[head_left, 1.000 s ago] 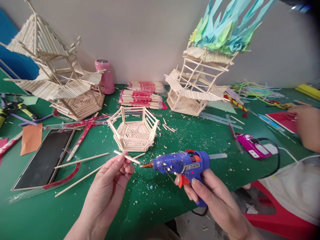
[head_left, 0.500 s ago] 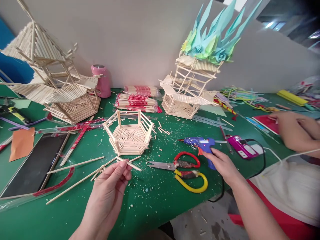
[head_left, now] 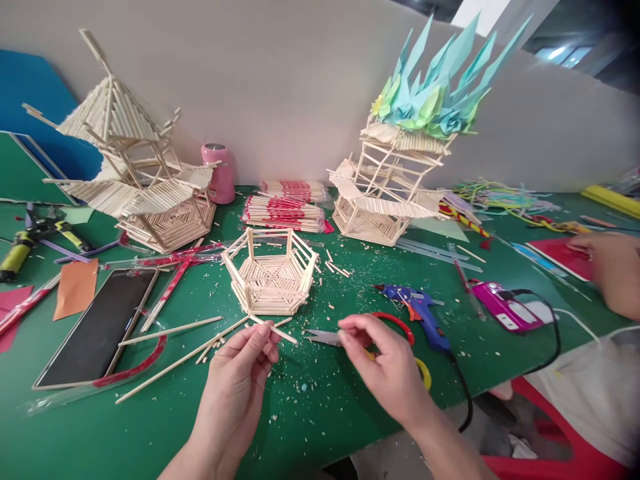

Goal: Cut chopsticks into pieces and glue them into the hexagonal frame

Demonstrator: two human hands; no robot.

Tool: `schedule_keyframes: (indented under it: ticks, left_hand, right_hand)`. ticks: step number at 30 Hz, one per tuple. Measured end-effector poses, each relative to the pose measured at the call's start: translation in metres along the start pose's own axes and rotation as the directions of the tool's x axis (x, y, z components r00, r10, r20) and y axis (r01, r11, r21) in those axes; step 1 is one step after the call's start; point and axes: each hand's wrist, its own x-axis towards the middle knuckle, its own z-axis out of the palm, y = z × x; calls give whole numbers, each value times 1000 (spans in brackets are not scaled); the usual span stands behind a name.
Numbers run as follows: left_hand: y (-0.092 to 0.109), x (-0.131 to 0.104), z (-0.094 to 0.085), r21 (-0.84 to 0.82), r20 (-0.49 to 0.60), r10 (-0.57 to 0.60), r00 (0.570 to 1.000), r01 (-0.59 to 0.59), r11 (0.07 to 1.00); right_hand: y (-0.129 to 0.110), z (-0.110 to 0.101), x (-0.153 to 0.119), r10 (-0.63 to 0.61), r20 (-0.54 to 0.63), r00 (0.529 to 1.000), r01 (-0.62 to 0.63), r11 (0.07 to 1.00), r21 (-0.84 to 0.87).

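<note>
My left hand (head_left: pixel 243 377) pinches a short wooden stick (head_left: pixel 274 329) between thumb and fingertips, just in front of a small six-sided stick frame (head_left: pixel 273 303). My right hand (head_left: pixel 385 367) hovers over the scissors (head_left: pixel 325 337), hiding part of their red and yellow handles. Its fingers are loosely curled with the tips slightly apart, and nothing shows between them. Beyond it, the blue glue gun (head_left: pixel 417 310) lies on its side on the green table (head_left: pixel 300 433). Several longer sticks (head_left: pixel 185 360) lie left of my left hand.
Two stick pavilions stand behind, one with a pointed roof (head_left: pixel 113 110), one topped with blue-green paper (head_left: pixel 430 100). Bundled sticks (head_left: pixel 285 213) and a pink bottle (head_left: pixel 220 173) sit near the wall. A phone (head_left: pixel 97 327) lies left, a purple power box (head_left: pixel 505 307) right. Another person's hand (head_left: pixel 617 273) is far right.
My right hand has let go of the glue gun, leaving it on the table, and moved left over the scissors. My left hand still holds the short stick. The view has shifted slightly.
</note>
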Motion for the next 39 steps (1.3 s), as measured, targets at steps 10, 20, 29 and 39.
schedule_keyframes:
  ticks: [10, 20, 29, 39]
  left_hand:
    - [-10, 3, -3, 79, 10, 111, 994, -112, 991]
    - [-18, 1, -12, 191, 15, 167, 986, -167, 967]
    - [22, 23, -39, 742, 217, 481, 849, -463, 484]
    - [50, 65, -27, 684, 493, 375, 785, -616, 391]
  right_hand:
    - [-61, 57, 3, -376, -128, 918, 368, 926, -85]
    - [-66, 67, 10, -375, -40, 926, 355, 902, -245]
    - [-61, 56, 17, -346, 6, 938, 341, 922, -185]
    - [-62, 53, 19, -307, 72, 949, 314, 938, -149]
